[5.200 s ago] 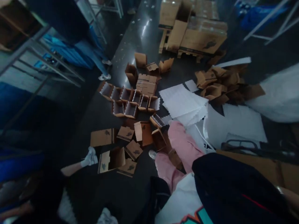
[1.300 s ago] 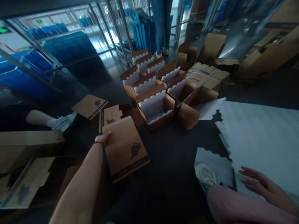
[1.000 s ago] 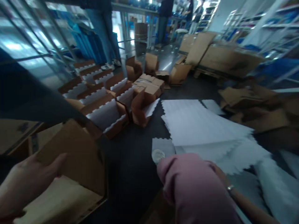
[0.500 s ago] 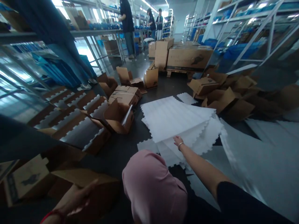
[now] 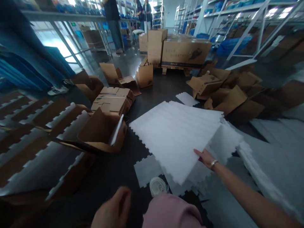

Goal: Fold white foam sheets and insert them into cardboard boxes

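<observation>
My right hand [image 5: 205, 158] pinches the near edge of a white foam sheet [image 5: 175, 129] with notched sides, and that edge is lifted off the pile below. More foam sheets [image 5: 224, 139] lie underneath and to the right. Low in the view is my left hand [image 5: 112, 209], blurred, its fingers curled in and nothing visible in them. Between the hands, a round white lid-like object [image 5: 158, 186] rests by a small foam piece [image 5: 147, 169]. A pink cloth-covered shape [image 5: 173, 212] fills the bottom middle.
Open cardboard boxes lined with white foam [image 5: 42, 164] stand in rows at left, near an open box [image 5: 104, 129] and flattened cartons [image 5: 112, 98]. Loose boxes [image 5: 225, 98] heap at right. Large cartons [image 5: 186, 52] sit on a pallet. People stand along a workbench [image 5: 71, 15].
My right hand has taken the top foam sheet's edge and raised it, shifting it nearer. My left hand has come away from a cardboard box toward the middle. The view has turned and dropped.
</observation>
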The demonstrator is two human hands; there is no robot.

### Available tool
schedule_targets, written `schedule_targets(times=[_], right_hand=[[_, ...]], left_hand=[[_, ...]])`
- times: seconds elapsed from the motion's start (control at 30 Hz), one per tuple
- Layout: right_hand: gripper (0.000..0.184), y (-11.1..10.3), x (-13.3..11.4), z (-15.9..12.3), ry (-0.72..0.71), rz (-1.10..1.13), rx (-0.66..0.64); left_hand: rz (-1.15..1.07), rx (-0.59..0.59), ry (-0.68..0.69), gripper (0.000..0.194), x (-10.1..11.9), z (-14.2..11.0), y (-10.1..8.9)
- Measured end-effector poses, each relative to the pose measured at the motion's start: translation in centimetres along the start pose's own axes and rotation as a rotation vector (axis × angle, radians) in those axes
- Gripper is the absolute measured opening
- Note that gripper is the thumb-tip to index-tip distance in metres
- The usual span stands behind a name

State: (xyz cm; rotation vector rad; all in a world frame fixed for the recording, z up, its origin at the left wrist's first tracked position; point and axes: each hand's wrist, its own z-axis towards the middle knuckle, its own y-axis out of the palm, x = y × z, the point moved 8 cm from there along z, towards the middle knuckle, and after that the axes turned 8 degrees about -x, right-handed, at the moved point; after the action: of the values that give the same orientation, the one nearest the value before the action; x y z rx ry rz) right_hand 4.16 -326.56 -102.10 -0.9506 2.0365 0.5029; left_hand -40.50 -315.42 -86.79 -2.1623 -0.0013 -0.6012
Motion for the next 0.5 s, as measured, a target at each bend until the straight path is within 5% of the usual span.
schedule_targets(times=[0.13,0.23,0.37,0.43,0.5], right_hand=[[0.039,-8.4,-3.2,-4.2,0.077,-0.273,-0.124],[0.045,-10.7,-7.3,-5.4,0.046,-0.54,-0.043],[0.04,-4.7,-11.3,-5.4,-0.136,-0.873,0.076],[0.035,-0.7,-11.3,-5.0,-0.202,-1.018,0.07],[0.03,0.6,-10.6,-4.3,-0.217,-1.113,0.094]], left_hand=[[-0.166,0.171,0.278,0.026,8.7,11.6,1.9],[0.018,0.122,0.487,0.039,14.7,19.3,7.7],[0.241,-0.191,0.535,0.063,17.3,24.4,18.7],[0.258,-0.217,0.487,0.067,16.9,25.1,21.9],[0.271,-0.183,0.441,0.07,16.3,25.4,23.5]])
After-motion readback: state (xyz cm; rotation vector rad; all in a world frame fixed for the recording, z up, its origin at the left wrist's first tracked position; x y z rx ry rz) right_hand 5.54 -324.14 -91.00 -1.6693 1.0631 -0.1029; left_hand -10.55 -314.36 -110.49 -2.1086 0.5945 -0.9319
